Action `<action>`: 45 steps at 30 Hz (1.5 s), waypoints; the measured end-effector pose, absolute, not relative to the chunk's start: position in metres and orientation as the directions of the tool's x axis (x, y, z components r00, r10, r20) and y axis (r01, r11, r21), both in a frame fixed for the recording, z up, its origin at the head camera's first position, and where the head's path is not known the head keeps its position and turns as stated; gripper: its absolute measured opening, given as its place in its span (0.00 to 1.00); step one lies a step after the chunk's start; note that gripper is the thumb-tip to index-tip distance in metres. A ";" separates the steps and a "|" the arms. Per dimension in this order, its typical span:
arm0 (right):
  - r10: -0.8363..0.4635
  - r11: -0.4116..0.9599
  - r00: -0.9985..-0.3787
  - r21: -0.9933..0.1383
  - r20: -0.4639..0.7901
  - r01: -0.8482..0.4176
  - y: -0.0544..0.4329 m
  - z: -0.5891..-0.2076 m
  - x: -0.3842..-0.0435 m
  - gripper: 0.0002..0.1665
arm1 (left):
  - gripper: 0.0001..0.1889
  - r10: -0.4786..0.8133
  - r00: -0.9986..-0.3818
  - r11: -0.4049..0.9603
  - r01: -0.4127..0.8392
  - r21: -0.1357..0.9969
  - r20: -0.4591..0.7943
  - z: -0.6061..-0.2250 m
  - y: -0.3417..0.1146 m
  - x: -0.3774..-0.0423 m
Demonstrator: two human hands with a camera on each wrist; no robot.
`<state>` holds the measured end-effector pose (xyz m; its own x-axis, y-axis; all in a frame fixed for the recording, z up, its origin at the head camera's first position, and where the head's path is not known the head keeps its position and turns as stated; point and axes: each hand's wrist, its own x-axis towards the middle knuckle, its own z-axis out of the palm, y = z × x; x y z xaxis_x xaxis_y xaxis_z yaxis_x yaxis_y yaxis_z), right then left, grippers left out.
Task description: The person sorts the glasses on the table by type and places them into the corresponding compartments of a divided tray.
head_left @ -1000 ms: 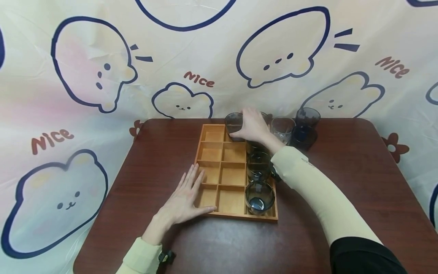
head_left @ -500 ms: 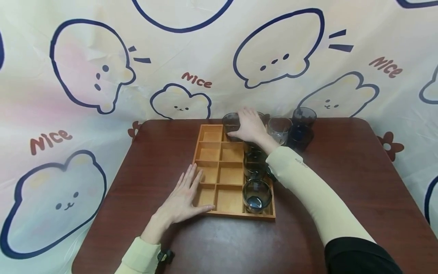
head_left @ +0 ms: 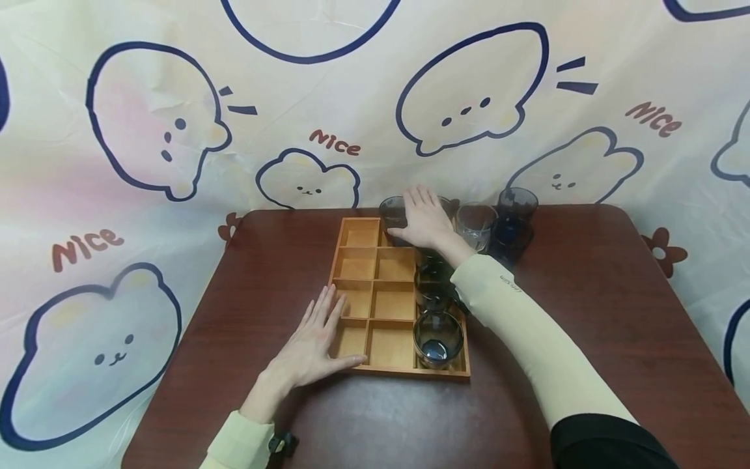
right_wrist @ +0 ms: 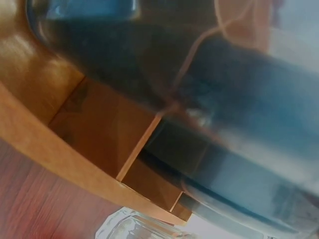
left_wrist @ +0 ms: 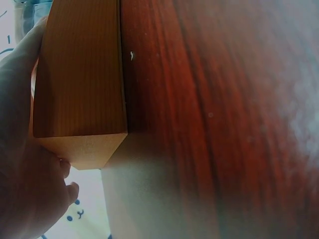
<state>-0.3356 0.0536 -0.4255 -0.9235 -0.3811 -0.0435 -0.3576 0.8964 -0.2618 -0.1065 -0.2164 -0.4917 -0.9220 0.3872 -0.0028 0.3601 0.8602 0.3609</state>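
A person's 2 bare hands work at a wooden tray [head_left: 410, 372] of 3 columns by 4 rows, on a red-brown table [head_left: 592, 299]. The step in hand seems to be seating a dark glass [head_left: 391, 218] in the far compartment of the middle column. The right hand [head_left: 426, 221] lies over that glass; whether it grips or is loose, I cannot tell. The left hand [head_left: 310, 342], fingers straight and spread, rests at the tray's near-left corner, grasping nothing. The next move likely calls for lifting the right fingers away without catching neighbouring rims. A tinted glass [head_left: 437, 339] sits upright in the nearest right-hand compartment, with more behind it (the right sleeve [head_left: 515, 319] hides too much to count). Wooden floors show in the left column's 4 compartments and the middle's 3 nearest. Right of the tray stand a clear glass [head_left: 473, 225] and dark glassware [head_left: 517, 205].
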 end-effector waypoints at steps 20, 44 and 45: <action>-0.392 0.893 -0.918 -0.260 -0.049 -0.368 0.046 -0.428 -0.333 0.60 | 0.69 0.360 -0.932 0.869 0.322 0.375 -0.035 -0.490 -0.222 -0.104; -0.468 0.755 -0.883 -0.500 0.041 -0.424 0.116 -0.375 -0.312 0.56 | 0.69 0.380 -0.925 0.860 0.354 0.368 0.002 -0.492 -0.216 -0.108; -0.467 0.751 -0.883 -0.506 0.048 -0.425 0.124 -0.372 -0.309 0.56 | 0.69 0.381 -0.925 0.859 0.355 0.370 0.003 -0.493 -0.216 -0.108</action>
<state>-0.3089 0.1235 -0.3719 -0.8831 -0.4667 0.0482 -0.4246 0.7511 -0.5056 -0.1080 -0.2162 -0.4926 -0.9247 0.3806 0.0034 0.3548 0.8588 0.3696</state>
